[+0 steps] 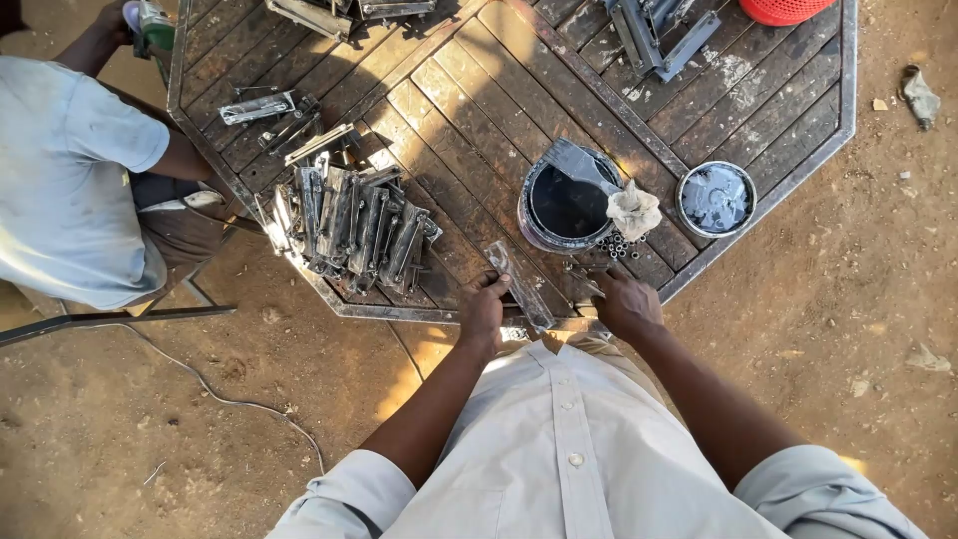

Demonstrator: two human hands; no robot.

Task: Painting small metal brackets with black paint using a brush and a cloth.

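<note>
At the near edge of the wooden table point(479, 110), left hand point(482, 311) is closed around the lower end of a flat metal bar point(518, 283); bar lies slanting on the slats, its near end right at the table rim. Right hand point(625, 302) rests knuckles-up at the rim beside small metal bits point(584, 274); fingers curled under, cannot tell whether it pinches anything.

Just beyond the hands: open paint can point(567, 205) with dark contents, a blade-like scraper point(581, 165) leaning in it, a crumpled rag point(634, 210) on its rim. Small nuts point(617, 245) piled touching the can's base. The lid point(715, 198) sits apart to the right. Pile of metal brackets point(349, 225) to the left, close to the edge. A second person point(70, 180) sits at the far left, hand point(110, 22) on a green tool point(150, 25).

Risks, as judged:
- Bar sits at the rim and is held at one end only; a swing or pull could drop it on the dirt or onto the legs.
- Far end of bar points towards the can; pushing forward could knock it and spill.
- Nuts loose; a brush of the right hand could scatter them through slat gaps.
- Bare hands on cut metal; edges may nick fingers.
- Rag could slide into the can.
- Bracket pile near edge could slide if table is bumped.
</note>
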